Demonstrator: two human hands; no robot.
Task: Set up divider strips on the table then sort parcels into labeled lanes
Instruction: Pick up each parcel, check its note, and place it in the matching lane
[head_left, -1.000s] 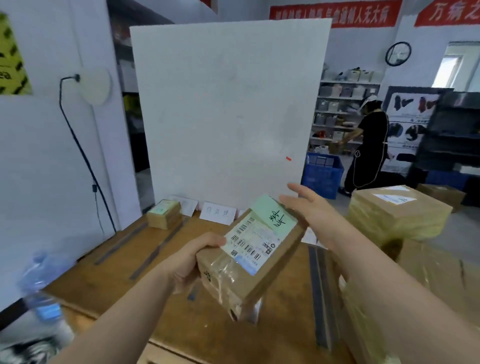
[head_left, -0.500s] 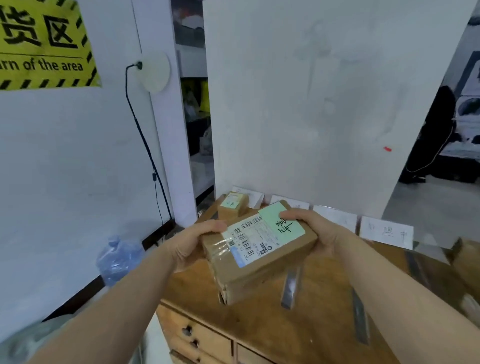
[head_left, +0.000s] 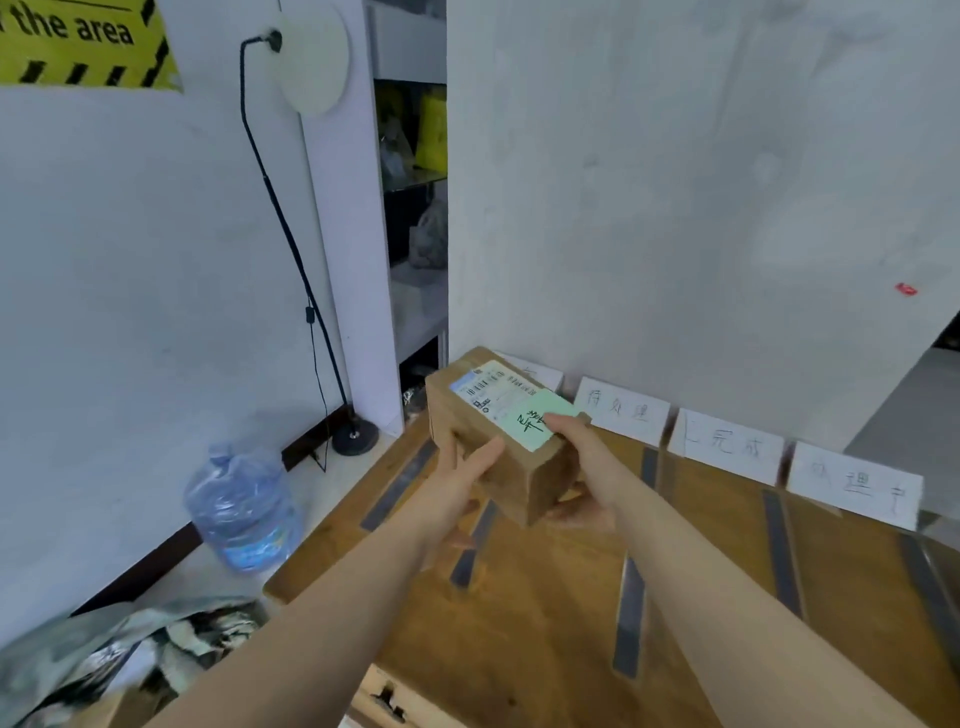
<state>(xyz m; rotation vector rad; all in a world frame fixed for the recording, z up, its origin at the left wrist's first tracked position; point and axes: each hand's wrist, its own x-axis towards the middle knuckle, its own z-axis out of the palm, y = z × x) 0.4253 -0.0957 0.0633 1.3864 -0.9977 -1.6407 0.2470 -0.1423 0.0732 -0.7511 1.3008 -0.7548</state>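
Wooden table (head_left: 519, 649) against a white board (head_left: 675, 182), with a parcel (head_left: 519, 483) held in both hands above the far left lanes.

The left hand (head_left: 462, 473) grips the parcel's left side with the thumb laid across its near face. The right hand (head_left: 582, 467) holds the right end, thumb on top and fingers curled beneath. The likely slip is a wrong lane: the box hides the far-left label card, and the dark divider strips (head_left: 472, 540) run close together, so it could land straddling one. Pushed too far, it could knock over the label cards (head_left: 727, 441) propped against the board. The parcel is a brown cardboard box, tilted, with a printed shipping label and a green note (head_left: 535, 421) with handwriting on top.
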